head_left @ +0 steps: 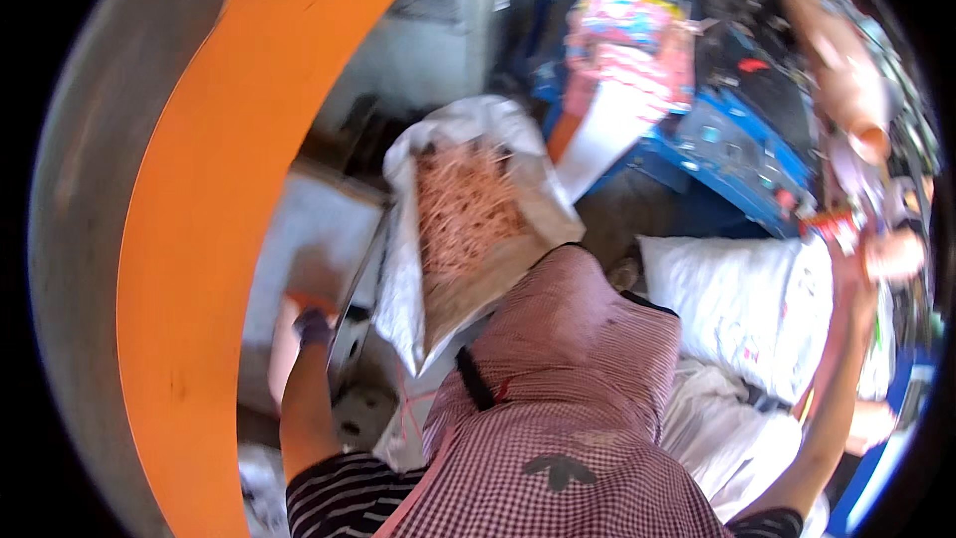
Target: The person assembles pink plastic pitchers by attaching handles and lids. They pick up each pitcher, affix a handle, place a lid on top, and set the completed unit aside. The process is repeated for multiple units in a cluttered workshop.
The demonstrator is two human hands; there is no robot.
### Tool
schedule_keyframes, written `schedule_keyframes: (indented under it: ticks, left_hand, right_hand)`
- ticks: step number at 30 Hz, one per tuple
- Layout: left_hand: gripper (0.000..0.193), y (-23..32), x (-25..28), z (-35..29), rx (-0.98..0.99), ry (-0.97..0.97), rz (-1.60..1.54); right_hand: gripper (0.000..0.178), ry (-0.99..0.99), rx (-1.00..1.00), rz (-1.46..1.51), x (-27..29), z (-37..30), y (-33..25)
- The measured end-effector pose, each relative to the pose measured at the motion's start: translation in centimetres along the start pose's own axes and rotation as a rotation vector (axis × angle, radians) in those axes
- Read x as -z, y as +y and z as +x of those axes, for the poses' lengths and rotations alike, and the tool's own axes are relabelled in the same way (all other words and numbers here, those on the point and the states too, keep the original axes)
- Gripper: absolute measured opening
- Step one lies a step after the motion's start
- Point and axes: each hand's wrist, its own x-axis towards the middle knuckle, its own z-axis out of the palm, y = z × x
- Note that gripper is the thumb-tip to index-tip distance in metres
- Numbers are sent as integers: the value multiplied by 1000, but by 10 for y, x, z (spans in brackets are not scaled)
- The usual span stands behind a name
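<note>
My left hand (312,325) is low at the left, beside a pale panel and the orange strip. A dark patch covers part of it, and blur hides its fingers. Close by are a pinkish piece (283,354) and a small orange piece (311,300); whether I hold either cannot be made out. My right arm stretches out to the far right, where my right hand (854,274) is smeared among pinkish rounded things (894,255) and a red-and-white item (833,226). Its grip is unclear. Between my arms, an open white sack (401,269) holds many thin orange-pink pieces (463,204).
A wide curved orange strip (199,239) runs along the left. Behind the sack stands a cluttered blue bench (732,139) with pink packages (622,35). A stuffed white sack (742,304) lies right of my checkered apron (568,408). A pinkish tube (832,60) is at the upper right.
</note>
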Motion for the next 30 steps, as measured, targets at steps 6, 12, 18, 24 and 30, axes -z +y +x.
schedule_keyframes:
  ticks: [6, 12, 18, 24, 30]
  left_hand:
    - [50, -36, 102, -7, -68, 386, -41]
    - [34, 33, 293, -109, -316, 749, -350]
    - [36, 70, 482, -247, -917, 604, -301]
    - [115, 155, 505, -184, -1572, 143, -753]
    - [122, 258, 430, -210, -1256, 186, -387]
  right_hand:
    - [18, -363, 705, -69, -131, -73, -301]
    - [25, -291, 1012, 92, -265, -109, -386]
    - [20, -390, 781, 58, -307, -108, -376]
    - [9, -237, 914, 98, -316, -117, -385]
    - [7, -198, 936, 169, -311, -121, -363]
